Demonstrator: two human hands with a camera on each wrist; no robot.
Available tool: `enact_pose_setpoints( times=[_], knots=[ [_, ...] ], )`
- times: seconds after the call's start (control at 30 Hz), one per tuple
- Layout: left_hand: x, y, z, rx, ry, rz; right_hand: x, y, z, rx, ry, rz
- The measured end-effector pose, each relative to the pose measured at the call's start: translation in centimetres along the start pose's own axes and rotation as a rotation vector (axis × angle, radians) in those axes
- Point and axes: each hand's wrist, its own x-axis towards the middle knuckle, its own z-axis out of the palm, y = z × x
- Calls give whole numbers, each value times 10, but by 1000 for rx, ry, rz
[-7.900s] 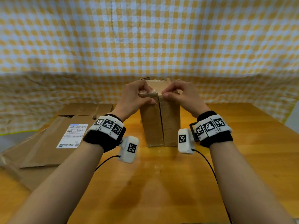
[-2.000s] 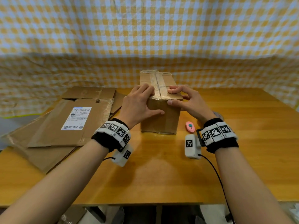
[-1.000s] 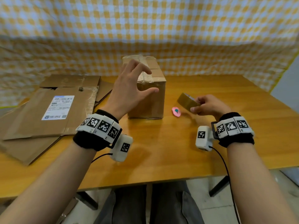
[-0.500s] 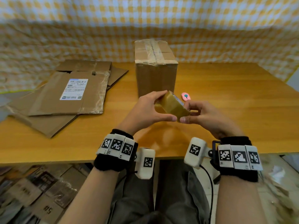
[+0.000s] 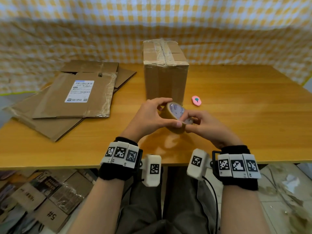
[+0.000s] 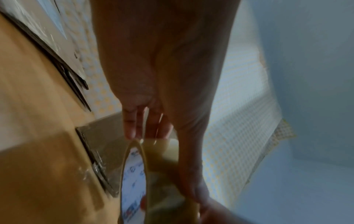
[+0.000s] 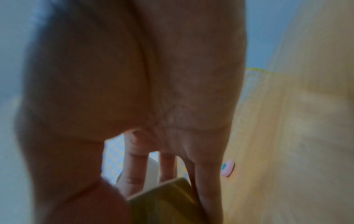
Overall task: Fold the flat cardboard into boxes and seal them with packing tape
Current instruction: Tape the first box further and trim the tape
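A brown roll of packing tape [image 5: 174,115] is held above the near part of the table by both hands. My left hand [image 5: 152,115] grips the roll from the left, thumb under, fingers over the top. My right hand [image 5: 200,125] pinches the roll's rim from the right, fingers inside the core. The left wrist view shows the tape roll [image 6: 159,178] on edge under the fingers; the right wrist view shows the roll [image 7: 168,200] blurred. A folded cardboard box [image 5: 165,71] stands upright behind the hands, its top seam taped. Flat cardboard sheets [image 5: 76,95] lie at the left.
A small pink cutter [image 5: 196,100] lies on the wooden table [image 5: 244,115] right of the box. Checked cloth hangs behind the table. More cardboard lies on the floor [image 5: 42,200] under the table's left side. My legs are below the near table edge.
Since a second ago my right hand has brought the tape roll from beside the box to the near centre and my left hand has left the box and taken hold of the roll too.
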Motion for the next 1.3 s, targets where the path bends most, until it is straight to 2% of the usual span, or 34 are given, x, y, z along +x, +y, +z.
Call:
enact_pose_setpoints(
  times=[0.17, 0.33, 0.5, 0.63, 1.13, 1.3],
  knots=[
    [1, 8, 12, 70, 130, 132, 7, -3, 4, 229, 114, 27],
    [2, 12, 26, 125, 225, 235, 17, 7, 5, 225, 277, 51],
    [11, 11, 24, 67, 176, 204, 22, 16, 3, 228, 297, 18],
    [16, 7, 26, 72, 192, 210, 24, 21, 2, 246, 270, -17],
    [28, 7, 20, 112, 23, 225, 28, 29, -2, 295, 248, -12],
    [26, 6, 22, 87, 37, 228, 30, 29, -3, 314, 241, 10]
  ],
)
